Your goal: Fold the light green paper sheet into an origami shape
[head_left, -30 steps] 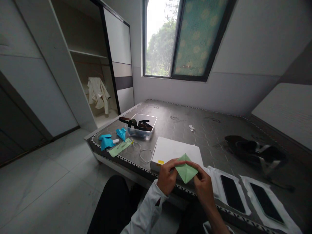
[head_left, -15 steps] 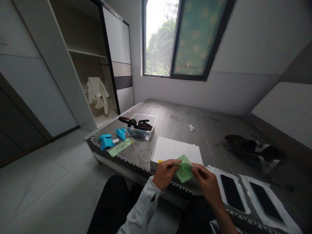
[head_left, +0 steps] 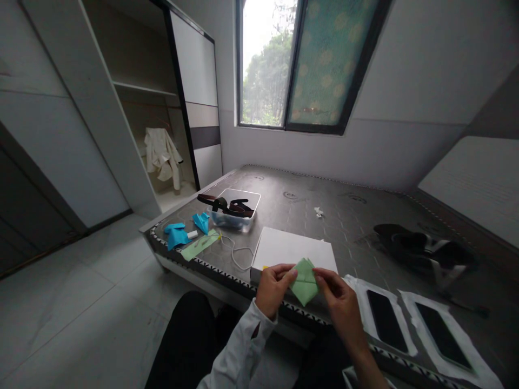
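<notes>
A piece of folded green paper (head_left: pixel 304 284), roughly diamond-shaped with a crease across its middle, is held up between my two hands. My left hand (head_left: pixel 272 289) pinches its left corner between thumb and fingers. At the right corner, my right hand (head_left: pixel 337 294) grips it with thumb and fingertips. Behind and partly beneath the paper lies a flat white box (head_left: pixel 294 246), its front side covered by my hands. A small yellow thing shows beside my left fingers on the box's edge.
On the mattress (head_left: pixel 284 186) at left are blue folded papers (head_left: pixel 177 237), a green paper strip (head_left: pixel 200 246), a white cable (head_left: pixel 235 254) and a clear plastic bin (head_left: pixel 233 221) holding dark straps. Two dark flat panels (head_left: pixel 387 321) on white wrapping and a black strapped item (head_left: pixel 421 248) lie right.
The green paper has turned between my hands, now showing a crosswise crease and a split top point. My right hand has shifted slightly left and down.
</notes>
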### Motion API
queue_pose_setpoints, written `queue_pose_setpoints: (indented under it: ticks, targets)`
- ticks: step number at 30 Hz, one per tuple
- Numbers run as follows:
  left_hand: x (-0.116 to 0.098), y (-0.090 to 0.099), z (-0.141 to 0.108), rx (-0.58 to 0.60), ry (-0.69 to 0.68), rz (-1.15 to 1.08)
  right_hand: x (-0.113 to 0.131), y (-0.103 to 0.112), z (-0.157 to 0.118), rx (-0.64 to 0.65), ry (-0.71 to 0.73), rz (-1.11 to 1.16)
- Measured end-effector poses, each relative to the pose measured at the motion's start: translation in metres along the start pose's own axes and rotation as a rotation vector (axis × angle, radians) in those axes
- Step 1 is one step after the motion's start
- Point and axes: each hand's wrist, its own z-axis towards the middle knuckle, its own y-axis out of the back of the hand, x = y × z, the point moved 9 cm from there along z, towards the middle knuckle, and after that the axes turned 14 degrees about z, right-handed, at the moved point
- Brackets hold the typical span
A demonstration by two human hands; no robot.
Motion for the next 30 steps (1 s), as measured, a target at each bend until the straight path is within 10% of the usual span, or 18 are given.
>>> queue_pose_setpoints:
  ticks: [11,21,30]
  targets:
    - [-0.026,-0.001,-0.014,-0.08,-0.157,0.203,0.016,-0.05,-0.027,0.4,0.299,-0.28]
    - [-0.069,-0.022,-0.04,-0.031,-0.654,0.613,-0.018,-0.01,-0.012,-0.121,-0.213,0.38]
    - [-0.046,-0.008,-0.021,-0.008,-0.517,0.498,-0.018,-0.003,-0.012,-0.086,-0.244,0.424]
